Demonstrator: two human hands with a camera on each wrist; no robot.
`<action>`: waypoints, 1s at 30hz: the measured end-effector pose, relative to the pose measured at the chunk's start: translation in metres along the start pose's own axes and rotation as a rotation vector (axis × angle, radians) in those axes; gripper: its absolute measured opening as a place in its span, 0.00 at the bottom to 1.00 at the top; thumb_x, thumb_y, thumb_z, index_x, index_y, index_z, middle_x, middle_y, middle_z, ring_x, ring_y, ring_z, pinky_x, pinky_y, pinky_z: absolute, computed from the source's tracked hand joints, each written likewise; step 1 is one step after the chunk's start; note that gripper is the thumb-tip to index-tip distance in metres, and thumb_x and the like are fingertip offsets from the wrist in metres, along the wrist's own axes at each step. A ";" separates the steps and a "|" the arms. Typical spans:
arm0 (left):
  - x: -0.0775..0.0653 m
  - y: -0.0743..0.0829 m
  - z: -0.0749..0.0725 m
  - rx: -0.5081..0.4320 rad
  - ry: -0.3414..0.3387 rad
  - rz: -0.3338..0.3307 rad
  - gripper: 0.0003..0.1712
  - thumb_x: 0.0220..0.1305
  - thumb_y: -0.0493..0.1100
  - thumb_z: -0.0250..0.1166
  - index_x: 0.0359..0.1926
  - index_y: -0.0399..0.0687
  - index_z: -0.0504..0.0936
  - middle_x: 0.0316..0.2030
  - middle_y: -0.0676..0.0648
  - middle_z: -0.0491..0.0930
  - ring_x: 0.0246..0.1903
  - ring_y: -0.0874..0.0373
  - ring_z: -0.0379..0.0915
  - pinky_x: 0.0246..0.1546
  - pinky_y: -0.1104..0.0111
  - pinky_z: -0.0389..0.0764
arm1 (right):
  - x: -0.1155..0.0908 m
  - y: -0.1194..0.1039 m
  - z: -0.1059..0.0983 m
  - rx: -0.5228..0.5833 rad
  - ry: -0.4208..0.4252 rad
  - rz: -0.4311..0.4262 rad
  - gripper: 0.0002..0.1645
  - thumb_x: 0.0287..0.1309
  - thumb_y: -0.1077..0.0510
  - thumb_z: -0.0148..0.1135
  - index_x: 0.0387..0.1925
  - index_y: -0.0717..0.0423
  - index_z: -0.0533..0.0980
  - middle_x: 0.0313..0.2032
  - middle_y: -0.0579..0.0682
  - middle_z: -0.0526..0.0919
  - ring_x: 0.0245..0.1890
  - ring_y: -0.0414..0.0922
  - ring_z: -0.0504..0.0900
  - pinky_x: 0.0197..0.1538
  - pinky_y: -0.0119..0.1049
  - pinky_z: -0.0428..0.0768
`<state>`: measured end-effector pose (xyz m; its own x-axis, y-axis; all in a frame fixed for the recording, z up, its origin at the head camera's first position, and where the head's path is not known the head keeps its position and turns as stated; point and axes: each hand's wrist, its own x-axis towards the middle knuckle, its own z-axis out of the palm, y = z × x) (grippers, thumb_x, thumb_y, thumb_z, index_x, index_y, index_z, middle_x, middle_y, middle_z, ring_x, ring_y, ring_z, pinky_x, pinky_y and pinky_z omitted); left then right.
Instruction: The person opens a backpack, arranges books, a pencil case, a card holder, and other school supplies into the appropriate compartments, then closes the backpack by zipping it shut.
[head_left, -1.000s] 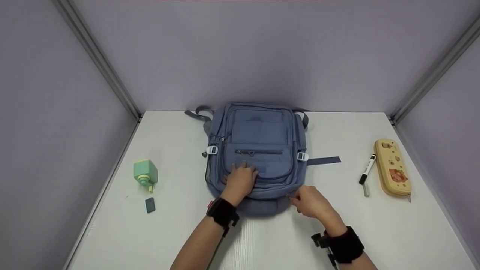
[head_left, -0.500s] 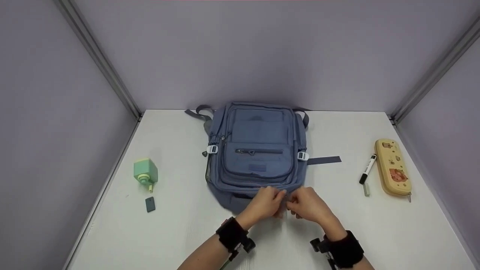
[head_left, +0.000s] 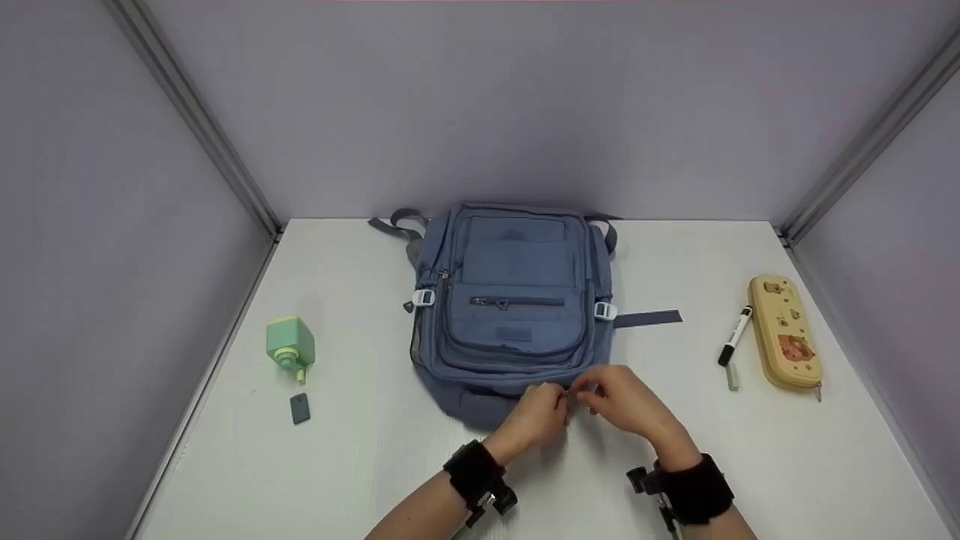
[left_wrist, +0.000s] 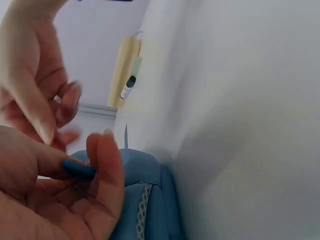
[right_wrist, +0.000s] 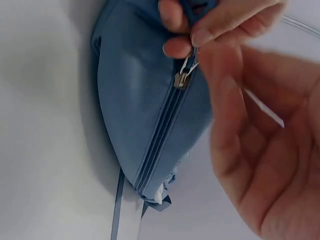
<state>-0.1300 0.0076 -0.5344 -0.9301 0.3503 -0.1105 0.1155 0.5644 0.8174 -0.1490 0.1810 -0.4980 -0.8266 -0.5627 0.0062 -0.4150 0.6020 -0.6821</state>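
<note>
A blue backpack (head_left: pixel 517 262) lies on the white table, its bottom opening edge towards the person. My left hand (head_left: pixel 536 416) pinches the backpack's fabric edge at its near right corner; in the left wrist view a bit of blue fabric (left_wrist: pixel 79 169) shows between thumb and finger. Just to the right, my right hand (head_left: pixel 626 401) has thumb and finger close together beside the zipper. In the right wrist view it pinches a thin white zipper pull cord (right_wrist: pixel 265 108), near the metal zipper slider (right_wrist: pixel 181 80). A closed stretch of zipper (right_wrist: pixel 159 135) runs below the slider.
At left stand a green bottle-shaped object (head_left: pixel 291 343) and a small dark flat piece (head_left: pixel 299 409). A yellow pencil case (head_left: pixel 785 334), a marker (head_left: pixel 735 336) and a small pale green block (head_left: pixel 733 377) lie at right. A strap (head_left: pixel 649 319) sticks out from the backpack. Panels enclose the table.
My left hand has left the backpack's front pocket and come down right to its near edge beside my right hand. The right hand has shifted little, its fingers changing their hold.
</note>
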 end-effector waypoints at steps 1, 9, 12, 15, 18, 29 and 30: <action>0.000 0.001 0.001 0.074 0.013 0.014 0.13 0.69 0.32 0.55 0.25 0.42 0.76 0.19 0.49 0.76 0.17 0.61 0.72 0.18 0.68 0.73 | 0.002 0.001 0.002 -0.035 0.066 0.007 0.10 0.56 0.70 0.65 0.39 0.59 0.84 0.35 0.48 0.83 0.27 0.41 0.80 0.31 0.35 0.76; -0.002 0.007 0.009 0.467 0.125 0.057 0.08 0.65 0.35 0.61 0.27 0.43 0.79 0.26 0.44 0.81 0.27 0.51 0.82 0.21 0.62 0.78 | 0.012 0.012 0.018 -0.183 0.325 0.061 0.21 0.46 0.75 0.71 0.41 0.55 0.80 0.43 0.49 0.79 0.42 0.48 0.82 0.43 0.44 0.80; -0.001 0.006 0.012 0.558 0.200 0.078 0.10 0.66 0.41 0.64 0.26 0.44 0.78 0.24 0.45 0.81 0.24 0.50 0.81 0.18 0.61 0.77 | 0.015 0.014 0.016 -0.235 0.317 0.094 0.22 0.46 0.73 0.72 0.45 0.56 0.81 0.41 0.50 0.83 0.41 0.50 0.82 0.44 0.48 0.79; 0.001 0.005 0.015 0.629 0.276 0.104 0.15 0.67 0.46 0.64 0.24 0.45 0.78 0.21 0.45 0.81 0.20 0.50 0.79 0.15 0.61 0.74 | 0.018 0.018 0.014 -0.272 0.311 0.100 0.18 0.46 0.71 0.73 0.41 0.58 0.85 0.38 0.51 0.85 0.39 0.51 0.83 0.44 0.49 0.79; 0.000 0.003 0.013 0.670 0.319 0.116 0.17 0.67 0.46 0.64 0.22 0.45 0.79 0.20 0.45 0.80 0.18 0.50 0.78 0.13 0.61 0.73 | 0.021 0.023 0.012 -0.289 0.331 0.068 0.10 0.44 0.71 0.74 0.32 0.59 0.87 0.34 0.50 0.85 0.36 0.50 0.84 0.42 0.46 0.80; -0.014 -0.005 -0.021 0.570 0.282 0.130 0.16 0.66 0.42 0.64 0.20 0.45 0.79 0.20 0.44 0.80 0.19 0.48 0.79 0.15 0.58 0.75 | 0.022 0.034 0.007 -0.278 0.369 0.021 0.09 0.43 0.72 0.74 0.30 0.60 0.87 0.32 0.51 0.86 0.35 0.50 0.85 0.42 0.45 0.81; -0.015 -0.007 -0.026 0.545 0.265 0.126 0.17 0.67 0.44 0.63 0.20 0.46 0.79 0.19 0.46 0.80 0.20 0.49 0.79 0.16 0.58 0.75 | 0.021 0.035 0.006 -0.273 0.369 0.022 0.09 0.43 0.72 0.73 0.30 0.60 0.87 0.32 0.51 0.86 0.35 0.50 0.85 0.42 0.45 0.81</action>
<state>-0.1257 -0.0211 -0.5237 -0.9446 0.2809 0.1700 0.3267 0.8559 0.4008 -0.1786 0.1863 -0.5263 -0.8959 -0.3386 0.2876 -0.4398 0.7669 -0.4673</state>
